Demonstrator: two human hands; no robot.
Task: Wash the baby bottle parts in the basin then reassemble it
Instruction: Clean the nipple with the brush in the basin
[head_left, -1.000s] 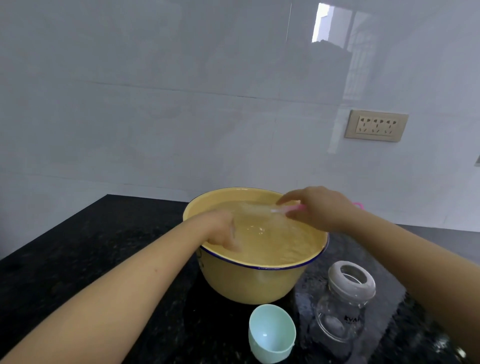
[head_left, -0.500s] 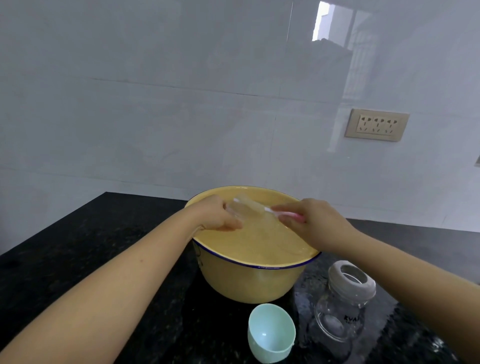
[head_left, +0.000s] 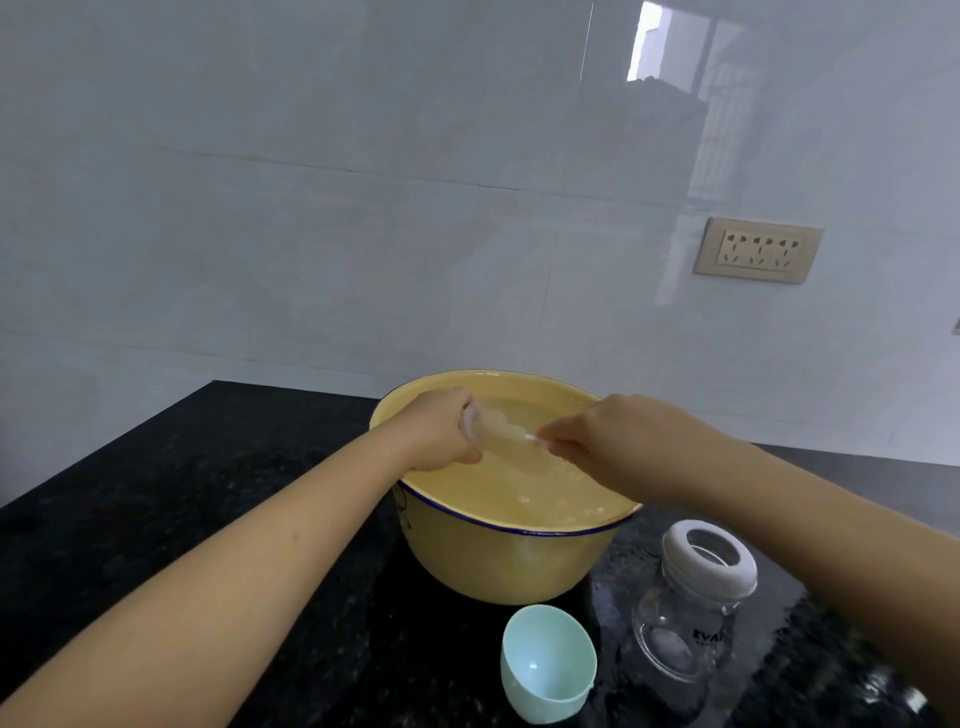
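Over basin (head_left: 519, 566): clear part (head_left: 474, 422) in left hand (head_left: 441, 436) grip, touching brush (head_left: 511, 447).

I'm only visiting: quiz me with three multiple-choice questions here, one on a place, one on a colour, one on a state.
1. Where is the glass bottle? A) in the water B) on the counter, right of the mint cap C) held in the air
2. What colour edges the basin rim? A) red B) green C) blue
3. What is the left hand doing? A) gripping a clear part B) lying flat on the counter C) hanging idle
Answers: B, it stands on the counter beside the cap; C, a blue line rims the yellow basin; A, its fingers curl round the clear part.
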